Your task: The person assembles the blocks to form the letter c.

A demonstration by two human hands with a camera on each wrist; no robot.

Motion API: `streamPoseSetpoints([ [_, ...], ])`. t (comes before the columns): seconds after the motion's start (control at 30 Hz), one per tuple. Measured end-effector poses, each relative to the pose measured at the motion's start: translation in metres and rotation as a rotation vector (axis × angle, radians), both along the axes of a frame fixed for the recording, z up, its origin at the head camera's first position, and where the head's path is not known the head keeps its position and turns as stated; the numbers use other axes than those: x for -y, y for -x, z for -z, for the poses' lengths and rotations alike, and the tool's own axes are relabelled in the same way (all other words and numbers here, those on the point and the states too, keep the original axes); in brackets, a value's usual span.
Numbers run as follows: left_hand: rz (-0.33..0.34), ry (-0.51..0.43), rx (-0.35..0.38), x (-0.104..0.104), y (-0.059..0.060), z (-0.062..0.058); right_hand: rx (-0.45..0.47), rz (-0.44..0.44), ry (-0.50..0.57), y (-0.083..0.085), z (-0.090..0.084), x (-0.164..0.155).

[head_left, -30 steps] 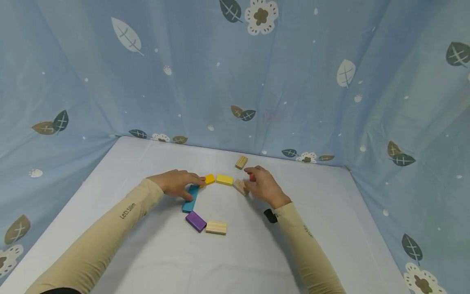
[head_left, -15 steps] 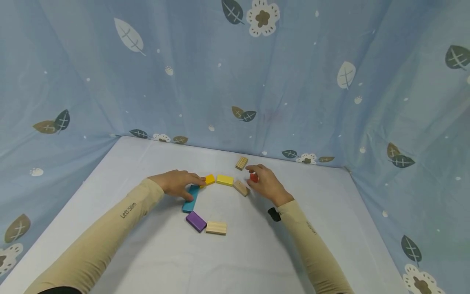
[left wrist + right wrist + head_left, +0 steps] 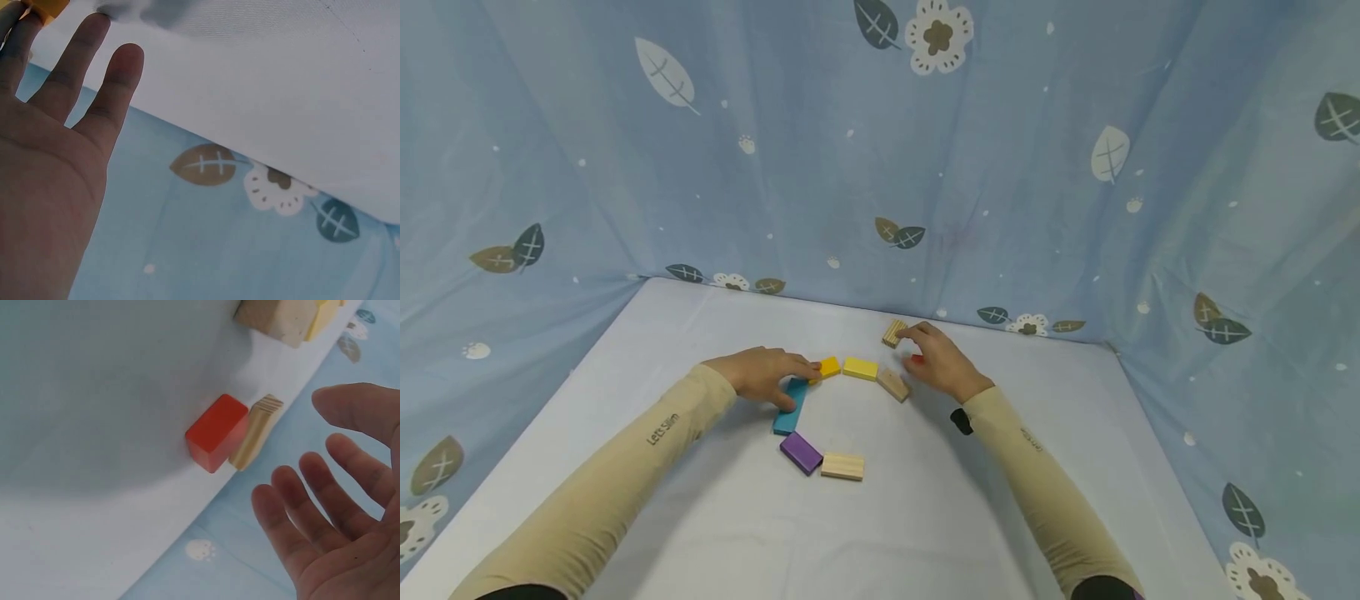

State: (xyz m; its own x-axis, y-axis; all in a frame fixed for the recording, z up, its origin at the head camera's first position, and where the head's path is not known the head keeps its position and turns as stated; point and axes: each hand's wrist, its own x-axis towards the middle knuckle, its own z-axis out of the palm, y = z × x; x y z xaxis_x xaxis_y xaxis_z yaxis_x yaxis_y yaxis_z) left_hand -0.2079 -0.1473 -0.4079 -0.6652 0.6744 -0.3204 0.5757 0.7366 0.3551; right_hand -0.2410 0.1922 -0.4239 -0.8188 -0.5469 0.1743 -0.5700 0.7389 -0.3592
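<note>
Near right hand (image 3: pixel 942 363), fingers apart: light, stiff wood block (image 3: pixel 893 332), probably best pinched by long sides; left hand (image 3: pixel 758 374) flat on blue block (image 3: pixel 790 406).

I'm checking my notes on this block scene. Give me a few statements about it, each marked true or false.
1. The left hand rests on the teal block. True.
2. The right hand grips the red block. False: its fingers are open and apart from it in the right wrist view.
3. The purple block lies beside a plain wooden block. True.
4. The red block stands alone, far from any other block. False: the ridged wooden block lies next to it.
5. The yellow block is stacked on the purple one. False: it lies flat on the table.
</note>
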Motion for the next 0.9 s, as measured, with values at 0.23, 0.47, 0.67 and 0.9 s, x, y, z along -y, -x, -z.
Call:
streamPoseSetpoints([
  [0.23,-0.006,0.005,0.000,0.000,0.000,-0.001,0.060,0.015,-0.031,0.015,-0.001,0.004],
  [0.47,-0.005,0.014,0.003,0.000,0.002,0.002,0.085,0.019,-0.088,0.033,0.002,0.002],
  [0.67,-0.005,0.013,0.007,0.000,0.001,0.001,0.197,0.061,-0.089,0.040,0.001,0.002],
  [0.9,-0.012,0.025,0.010,-0.001,-0.001,-0.001,0.265,0.045,-0.216,0.047,0.001,0.011],
])
